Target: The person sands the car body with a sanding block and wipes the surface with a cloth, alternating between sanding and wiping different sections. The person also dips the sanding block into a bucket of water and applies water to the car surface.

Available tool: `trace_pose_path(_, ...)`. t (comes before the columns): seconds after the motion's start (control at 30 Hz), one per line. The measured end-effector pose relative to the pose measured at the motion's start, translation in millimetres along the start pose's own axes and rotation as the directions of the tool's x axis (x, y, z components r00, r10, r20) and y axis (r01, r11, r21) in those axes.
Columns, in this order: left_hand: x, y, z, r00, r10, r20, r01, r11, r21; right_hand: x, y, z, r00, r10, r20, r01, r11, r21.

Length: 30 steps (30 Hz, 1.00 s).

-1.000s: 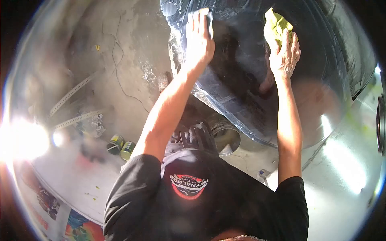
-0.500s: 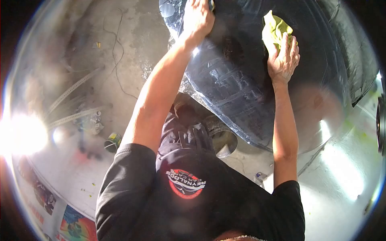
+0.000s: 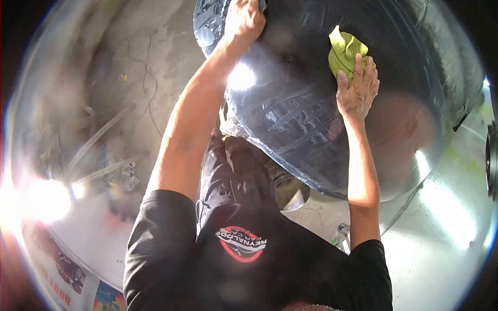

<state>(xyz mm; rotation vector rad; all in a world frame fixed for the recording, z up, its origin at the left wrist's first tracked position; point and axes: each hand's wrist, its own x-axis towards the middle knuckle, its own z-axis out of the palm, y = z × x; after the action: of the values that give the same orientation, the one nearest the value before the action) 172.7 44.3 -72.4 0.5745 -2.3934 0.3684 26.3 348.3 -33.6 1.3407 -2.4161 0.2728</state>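
A dark, glossy, curved panel (image 3: 301, 150), which looks like a car body part, fills the upper middle, with wet-looking streaks on its surface. My right hand (image 3: 359, 88) lies on it, fingers extended over a crumpled yellow-green cloth (image 3: 345, 54) that it presses against the panel. At the top edge, my left hand (image 3: 245, 20) rests on the panel with its fingers curled. A small dark thing shows at those fingertips, mostly hidden by the hand and the frame's edge.
A round metal container (image 3: 291, 192) stands on the floor below the panel. A thin cable (image 3: 150, 78) and pale perforated strips (image 3: 101, 136) lie on the concrete at left. A small bottle-like item (image 3: 341, 236) is by my right elbow. Bright glare washes out the left side.
My right hand and the cloth have shifted slightly down and left in view. My left hand also appears a little further left, and the whole view has moved slightly.
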Motion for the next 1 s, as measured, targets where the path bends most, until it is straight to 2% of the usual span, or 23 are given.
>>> trace_pose_path(0.07,9,-3,7,0.982,-0.157,0.109,0.182,0.941,-0.286,-1,0,0,1.0,0.017,0.017,-0.017,1.0,0.017)
trace_pose_path(0.13,-33,1,-17,0.972,-0.221,0.083,0.23,0.811,-0.537,1,1,0,1.0,0.013,0.008,-0.013,1.0,0.025)
trace_pose_path(0.2,-107,25,-30,0.948,-0.263,0.18,0.317,0.836,-0.448,1,6,0,0.998,-0.054,-0.025,0.054,0.998,0.009)
trace_pose_path(0.23,-137,34,-51,0.943,-0.252,0.217,0.328,0.812,-0.483,3,4,-2,0.999,-0.047,-0.023,0.046,0.999,-0.002)
trace_pose_path(0.3,-144,35,-66,0.938,-0.239,0.249,0.337,0.788,-0.514,2,2,-2,0.999,-0.046,-0.028,0.046,0.999,0.001)
trace_pose_path(0.37,-119,27,-50,0.942,-0.244,0.229,0.33,0.792,-0.514,3,6,0,0.997,-0.065,-0.049,0.066,0.998,0.024)
trace_pose_path(0.4,-89,22,-22,0.94,-0.279,0.196,0.34,0.807,-0.483,1,5,0,0.999,-0.039,-0.033,0.04,0.999,0.021)
trace_pose_path(0.47,-15,-1,3,0.949,-0.256,0.183,0.314,0.815,-0.487,1,-1,-2,1.0,0.0,0.0,0.0,1.0,0.012)
trace_pose_path(0.5,13,-5,18,0.966,-0.246,0.084,0.257,0.864,-0.432,1,-1,-1,1.0,0.01,0.001,-0.01,1.0,0.002)
trace_pose_path(0.53,30,-8,16,0.952,-0.261,0.158,0.305,0.836,-0.455,0,-1,-1,1.0,0.003,-0.002,-0.003,1.0,-0.001)
trace_pose_path(0.6,11,-13,8,0.927,-0.247,0.282,0.372,0.7,-0.609,1,0,0,1.0,-0.011,-0.017,0.011,1.0,0.004)
trace_pose_path(0.67,-43,12,-11,0.94,-0.294,0.173,0.341,0.833,-0.437,4,-4,-6,1.0,-0.023,-0.022,0.022,1.0,-0.016)
trace_pose_path(0.73,-97,24,-30,0.944,-0.295,0.146,0.326,0.78,-0.534,5,-3,-7,0.999,-0.03,-0.018,0.03,0.999,-0.018)
trace_pose_path(0.83,-81,12,-21,0.964,-0.228,0.134,0.264,0.804,-0.533,1,-2,-6,0.999,0.018,0.03,-0.018,1.0,-0.004)
trace_pose_path(0.9,-14,-8,16,0.974,-0.195,0.116,0.226,0.845,-0.484,2,-3,-5,1.0,0.022,0.02,-0.022,1.0,-0.016)
trace_pose_path(0.93,19,-20,26,0.981,-0.194,0.026,0.177,0.822,-0.541,2,-1,-2,1.0,-0.001,-0.003,0.001,1.0,0.012)
trace_pose_path(0.97,56,-33,31,0.971,-0.191,0.143,0.238,0.736,-0.634,3,0,-3,1.0,-0.008,-0.011,0.008,1.0,0.017)
trace_pose_path(1.0,72,-34,53,0.989,-0.148,-0.002,0.135,0.909,-0.395,4,0,-4,1.0,-0.01,-0.019,0.01,1.0,0.022)
